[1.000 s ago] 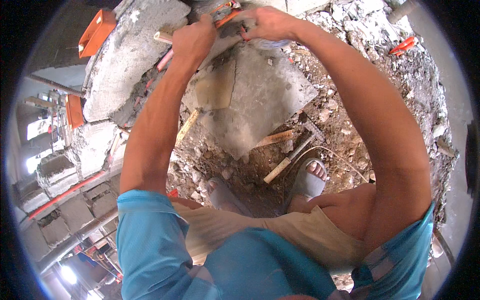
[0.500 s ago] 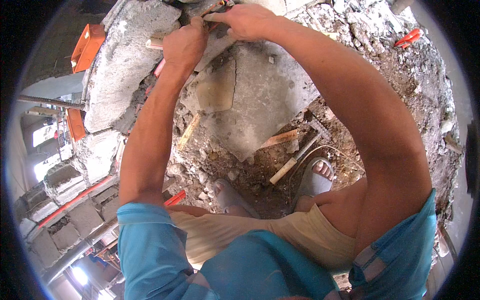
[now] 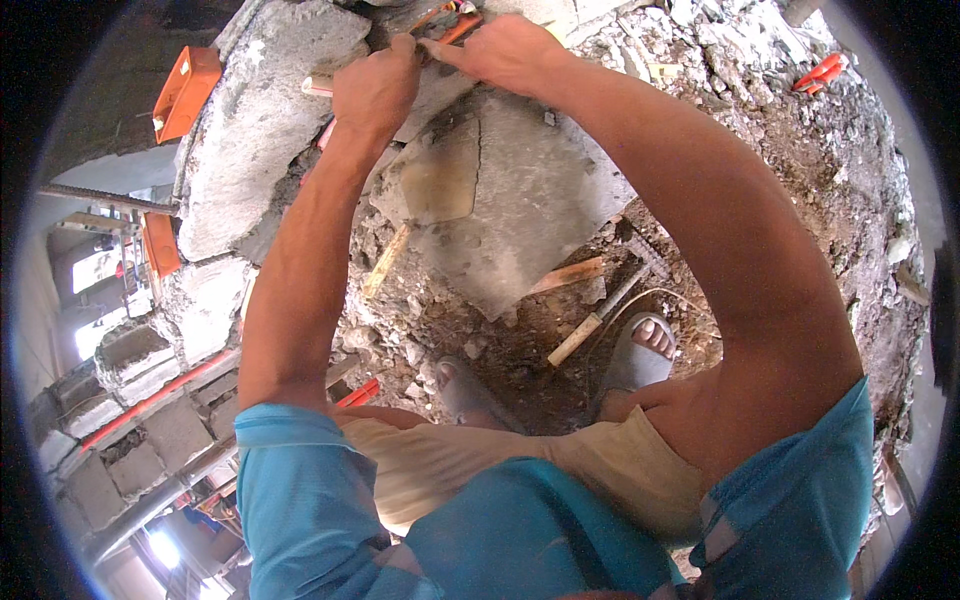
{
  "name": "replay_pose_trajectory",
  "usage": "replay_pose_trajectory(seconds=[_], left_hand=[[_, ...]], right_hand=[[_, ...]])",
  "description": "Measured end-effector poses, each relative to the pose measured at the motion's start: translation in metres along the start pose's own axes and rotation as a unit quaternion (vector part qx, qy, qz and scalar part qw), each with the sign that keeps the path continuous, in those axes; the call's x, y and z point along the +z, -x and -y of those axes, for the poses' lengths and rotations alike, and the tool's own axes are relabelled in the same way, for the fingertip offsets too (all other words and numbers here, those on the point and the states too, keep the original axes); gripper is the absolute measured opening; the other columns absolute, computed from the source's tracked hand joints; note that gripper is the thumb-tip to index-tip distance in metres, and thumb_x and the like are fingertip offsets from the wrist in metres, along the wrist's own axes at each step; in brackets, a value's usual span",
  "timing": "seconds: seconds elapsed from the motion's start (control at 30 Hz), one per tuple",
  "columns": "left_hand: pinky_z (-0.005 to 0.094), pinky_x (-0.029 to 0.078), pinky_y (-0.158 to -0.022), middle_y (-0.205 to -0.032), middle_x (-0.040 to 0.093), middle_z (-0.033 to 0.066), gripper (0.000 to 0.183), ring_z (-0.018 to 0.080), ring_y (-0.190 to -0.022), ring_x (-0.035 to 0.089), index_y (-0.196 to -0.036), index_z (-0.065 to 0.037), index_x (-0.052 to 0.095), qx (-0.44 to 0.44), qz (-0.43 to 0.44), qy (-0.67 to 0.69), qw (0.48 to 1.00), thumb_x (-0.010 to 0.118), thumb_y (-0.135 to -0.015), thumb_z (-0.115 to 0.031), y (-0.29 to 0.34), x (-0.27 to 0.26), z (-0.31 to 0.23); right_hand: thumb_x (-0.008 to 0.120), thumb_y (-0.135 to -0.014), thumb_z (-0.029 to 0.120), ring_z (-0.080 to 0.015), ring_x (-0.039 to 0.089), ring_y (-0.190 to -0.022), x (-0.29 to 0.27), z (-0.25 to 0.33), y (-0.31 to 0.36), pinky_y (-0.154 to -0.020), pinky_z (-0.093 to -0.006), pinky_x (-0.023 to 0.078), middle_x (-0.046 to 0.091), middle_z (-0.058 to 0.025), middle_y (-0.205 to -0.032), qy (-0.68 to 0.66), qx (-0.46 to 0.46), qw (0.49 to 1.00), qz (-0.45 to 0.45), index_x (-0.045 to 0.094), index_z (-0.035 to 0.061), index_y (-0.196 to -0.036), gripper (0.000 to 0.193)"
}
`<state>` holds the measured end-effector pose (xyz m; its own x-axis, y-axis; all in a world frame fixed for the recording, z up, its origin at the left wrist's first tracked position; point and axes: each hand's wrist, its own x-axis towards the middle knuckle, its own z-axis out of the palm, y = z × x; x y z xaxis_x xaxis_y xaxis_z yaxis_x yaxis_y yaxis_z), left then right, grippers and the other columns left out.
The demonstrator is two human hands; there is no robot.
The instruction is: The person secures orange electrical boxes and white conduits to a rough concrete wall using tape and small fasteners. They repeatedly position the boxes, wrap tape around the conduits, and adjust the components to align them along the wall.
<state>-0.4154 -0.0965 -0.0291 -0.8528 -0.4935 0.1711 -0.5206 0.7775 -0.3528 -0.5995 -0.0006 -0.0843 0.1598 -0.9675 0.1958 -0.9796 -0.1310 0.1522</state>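
Note:
My left hand (image 3: 375, 90) is closed around a wooden-handled tool (image 3: 316, 86), whose handle end sticks out to the left. It is raised against the top of a broken concrete wall (image 3: 260, 120). My right hand (image 3: 505, 50) is right beside it, fingers pinched on the end of a thin orange pipe (image 3: 458, 27) that comes out of the concrete. What the tool's head looks like is hidden by my fingers. Both forearms reach up from the lower edge.
A cracked concrete slab (image 3: 530, 210) leans below my hands over rubble. A hammer (image 3: 598, 322) and wood scraps (image 3: 566, 275) lie by my sandalled feet (image 3: 636, 352). An orange box (image 3: 185, 90) sits top left, concrete blocks (image 3: 130, 360) and an orange pipe run (image 3: 150, 398) at left.
Both hands have stayed at the top of the broken concrete and drawn slightly closer together. The view has shifted a little.

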Motion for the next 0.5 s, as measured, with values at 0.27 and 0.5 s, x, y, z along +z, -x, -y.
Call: replay_pose_trajectory(seconds=[0.27, 0.5], left_hand=[[0.056, 0.059, -0.064, -0.082, 0.077, 0.0215, 0.022, 0.0435, -0.076, 0.077, -0.105, -0.004, 0.061, -0.009, 0.026, -0.014, 1.0, 0.055, -0.103, -0.025, 0.002, -0.01, -0.005], [0.0564, 0.057, -0.062, -0.082, 0.075, 0.0223, 0.029, 0.0442, -0.074, 0.075, -0.122, -0.008, 0.061, 0.037, 0.008, 0.047, 0.998, 0.062, -0.102, -0.029, 0.01, -0.03, -0.019]], right_hand=[[0.056, -0.102, 0.012, -0.0271, 0.077, -0.085, 0.005, 0.009, -0.006, -0.074, -0.043, 0.063, 0.077, -0.0082, -0.099, -0.055, 0.016, 0.998, -0.009, 0.033, 0.0344, -0.168, 0.073], [0.078, -0.089, 0.019, -0.024, 0.073, -0.08, 0.06, 0.012, -0.002, -0.07, -0.0388, 0.059, 0.077, -0.0118, -0.1, -0.412, 0.094, 0.893, -0.152, 0.043, 0.017, -0.164, 0.083]])
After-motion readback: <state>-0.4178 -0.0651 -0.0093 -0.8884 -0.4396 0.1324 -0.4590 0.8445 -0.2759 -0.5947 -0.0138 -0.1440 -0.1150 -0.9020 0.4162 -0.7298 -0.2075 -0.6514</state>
